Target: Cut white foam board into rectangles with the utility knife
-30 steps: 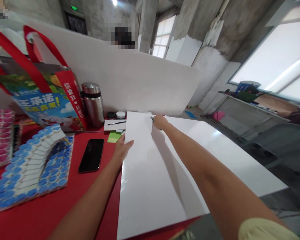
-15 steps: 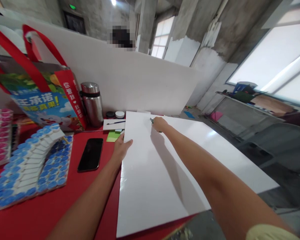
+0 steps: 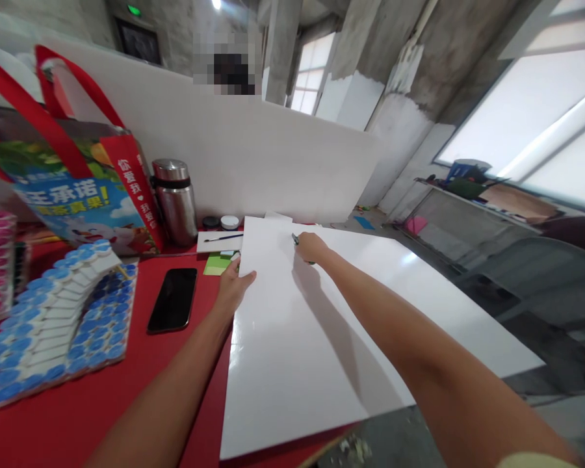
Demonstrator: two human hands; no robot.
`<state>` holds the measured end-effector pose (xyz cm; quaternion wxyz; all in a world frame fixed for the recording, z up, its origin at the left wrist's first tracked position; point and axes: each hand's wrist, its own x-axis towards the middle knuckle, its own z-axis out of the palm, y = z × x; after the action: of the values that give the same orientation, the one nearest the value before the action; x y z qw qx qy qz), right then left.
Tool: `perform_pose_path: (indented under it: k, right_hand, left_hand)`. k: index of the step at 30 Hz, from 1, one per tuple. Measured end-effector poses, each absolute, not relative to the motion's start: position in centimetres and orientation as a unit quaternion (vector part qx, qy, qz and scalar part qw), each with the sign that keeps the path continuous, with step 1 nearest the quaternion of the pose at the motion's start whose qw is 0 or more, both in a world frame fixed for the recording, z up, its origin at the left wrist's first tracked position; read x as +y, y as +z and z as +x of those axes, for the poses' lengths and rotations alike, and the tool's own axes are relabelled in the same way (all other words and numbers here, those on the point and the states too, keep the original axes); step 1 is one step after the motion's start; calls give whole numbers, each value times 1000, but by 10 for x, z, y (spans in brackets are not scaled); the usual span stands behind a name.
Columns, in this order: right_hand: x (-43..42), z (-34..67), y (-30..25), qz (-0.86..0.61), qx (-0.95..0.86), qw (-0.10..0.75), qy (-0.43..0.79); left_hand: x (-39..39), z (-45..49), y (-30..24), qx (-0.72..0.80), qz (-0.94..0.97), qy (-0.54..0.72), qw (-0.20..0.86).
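A large glossy white board (image 3: 283, 338) lies over the red table, and its right part reaches past the table edge. My left hand (image 3: 234, 284) grips the board's left edge near the far end, thumb on top and fingers at the side, partly hidden beneath. Closed over the far part of the board, my right hand (image 3: 312, 248) holds a small tool that looks like a utility knife (image 3: 295, 239). Its greyish tip pokes out on the left of the fist; most of it is hidden by the fingers. The right forearm casts a long shadow on the board.
Left of the board lie a black phone (image 3: 173, 300) and a blue-flowered craft piece (image 3: 53, 318). A steel flask (image 3: 176, 205) and a printed bag (image 3: 78, 188) stand behind. A paintbrush (image 3: 224, 238) and green notes (image 3: 218, 263) sit beside the board. A white partition (image 3: 273, 162) rises behind.
The view has shifted slightly, and the board's near left corner sits a little further left. Both hands keep their holds, with little movement.
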<state>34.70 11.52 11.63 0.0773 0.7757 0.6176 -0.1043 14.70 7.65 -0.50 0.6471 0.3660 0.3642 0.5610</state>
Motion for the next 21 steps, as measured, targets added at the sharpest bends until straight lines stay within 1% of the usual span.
perform_pose_path:
  k: [11, 21]
  right_hand:
    - [83, 340, 125, 774, 616, 83, -121]
    - [57, 332, 137, 775, 608, 110, -133]
  left_hand:
    - [75, 146, -3, 374, 374, 564, 635]
    - [77, 145, 0, 388, 377, 559, 628]
